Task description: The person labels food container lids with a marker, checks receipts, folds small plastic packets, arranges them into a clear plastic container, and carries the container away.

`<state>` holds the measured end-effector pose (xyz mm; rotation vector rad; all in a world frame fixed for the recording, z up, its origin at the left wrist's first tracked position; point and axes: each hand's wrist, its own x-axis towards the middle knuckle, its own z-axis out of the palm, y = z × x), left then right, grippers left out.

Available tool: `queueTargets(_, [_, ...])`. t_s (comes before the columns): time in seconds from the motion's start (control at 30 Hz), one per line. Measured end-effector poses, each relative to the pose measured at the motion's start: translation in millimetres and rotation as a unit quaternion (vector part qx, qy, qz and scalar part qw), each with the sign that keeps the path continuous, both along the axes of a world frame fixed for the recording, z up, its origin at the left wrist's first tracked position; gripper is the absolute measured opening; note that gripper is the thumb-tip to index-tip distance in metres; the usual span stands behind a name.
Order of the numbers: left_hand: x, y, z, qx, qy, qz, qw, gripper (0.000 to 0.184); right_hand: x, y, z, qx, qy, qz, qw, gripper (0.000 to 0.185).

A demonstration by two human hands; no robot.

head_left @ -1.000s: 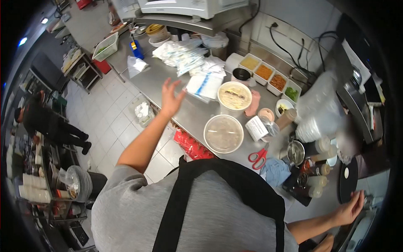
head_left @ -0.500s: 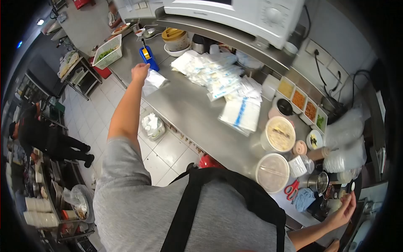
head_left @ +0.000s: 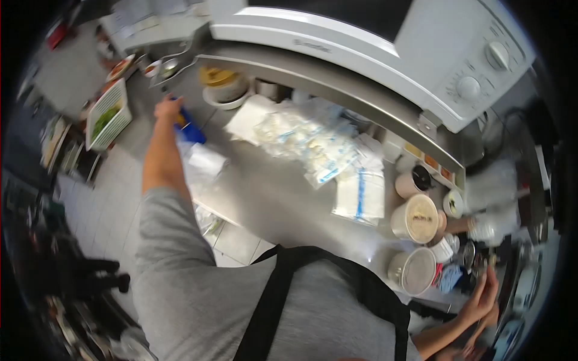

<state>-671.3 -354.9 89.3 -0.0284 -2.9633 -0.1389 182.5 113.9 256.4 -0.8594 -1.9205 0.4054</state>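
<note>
Resting at the far end of a blue plastic dispenser with a yellow part (head_left: 192, 132), the left hand (head_left: 168, 108) has its fingers drawn close together; whether they grip it cannot be told. The dispenser sits on the grey metal counter (head_left: 259, 201), just beyond a crumpled white plastic bag (head_left: 208, 160). The right hand (head_left: 480, 301) is raised at the opposite side, fingers nearly together; any held item cannot be confirmed. Status, as judged: the round, pale-filled plastic tub (head_left: 422, 219) is filled; the round tub with a translucent top (head_left: 419, 271), beside it, appears covered. The flat white packets with a blue stripe (head_left: 360, 195) lie unused. Remaining work cannot be determined.
</note>
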Motion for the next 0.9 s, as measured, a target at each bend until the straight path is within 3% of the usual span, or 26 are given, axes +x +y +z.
queueTargets(0.13, [-77.6,-23.8,-20.7,-0.024,-0.045,-0.039,0.998,0.075,-29.4,-23.5,14.3,0.025,-0.091,-0.090,0.991,0.018])
queueTargets(0.23, [-51.3,-8.3,12.7,0.094,-0.104,-0.017,0.990,0.075,-45.1,-37.9,22.6,0.020,-0.101,-0.110,0.989,0.018])
queueTargets(0.3, [-105.7,-33.1,-17.6,0.302,-0.114,-0.034,0.946,0.076,-50.9,-44.4,25.0,0.027,-0.095,-0.116,0.988,0.018])
queueTargets(0.37, [-84.4,-29.4,7.4,0.293,0.028,-0.019,0.956,0.074,-52.8,-48.6,25.9,0.032,-0.086,-0.121,0.988,0.018])
queueTargets(0.4, [-67.9,-27.2,20.6,0.297,0.167,-0.052,0.939,0.064,-53.9,-51.5,27.8,0.030,-0.084,-0.123,0.988,0.018])
queueTargets(0.43, [-60.3,-30.8,34.6,0.424,0.205,-0.091,0.877,0.052,-52.0,-52.1,26.7,0.034,-0.078,-0.123,0.989,0.018])
queueTargets(0.47, [10.6,-2.7,82.3,0.362,0.306,-0.083,0.877,0.041,-50.3,-51.9,23.3,0.037,-0.072,-0.121,0.989,0.017])
queueTargets(0.5, [22.9,-4.5,98.3,0.351,0.345,-0.066,0.868,0.030,-50.4,-51.9,19.2,0.034,-0.050,-0.114,0.992,0.017])
queueTargets(0.6, [88.8,13.7,141.4,0.430,0.384,-0.106,0.810,0.026,-56.8,-50.2,-7.3,-0.001,0.017,-0.045,0.999,0.019])
queueTargets(0.67, [187.3,63.6,161.4,0.539,0.309,-0.346,0.704,0.037,-80.3,-61.5,-25.2,-0.099,0.064,0.022,0.993,0.023])
queueTargets(0.73, [287.7,110.8,152.5,0.533,0.215,-0.411,0.708,0.052,-104.0,-75.0,-46.8,-0.212,0.073,0.183,0.957,0.038])
queueTargets(0.77, [344.4,136.1,139.0,0.566,0.113,-0.445,0.684,0.056,-115.3,-84.0,-56.8,-0.283,0.081,0.249,0.923,0.044])
queueTargets(0.8, [387.3,154.2,117.0,0.516,0.029,-0.509,0.689,0.060,-125.3,-93.0,-62.5,-0.353,0.099,0.311,0.877,0.044])
queueTargets(0.83, [431.4,180.4,110.2,0.375,0.081,-0.633,0.673,0.056,-132.3,-100.5,-67.5,-0.420,0.115,0.370,0.820,0.045])
queueTargets(0.87, [479.9,197.3,116.2,0.305,0.012,-0.666,0.681,0.044,-136.7,-107.6,-73.6,-0.458,0.138,0.402,0.781,0.042])
queueTargets(0.9, [514.8,213.9,93.9,0.401,-0.067,-0.660,0.632,0.035,-137.1,-111.3,-80.1,-0.493,0.162,0.431,0.738,0.038])
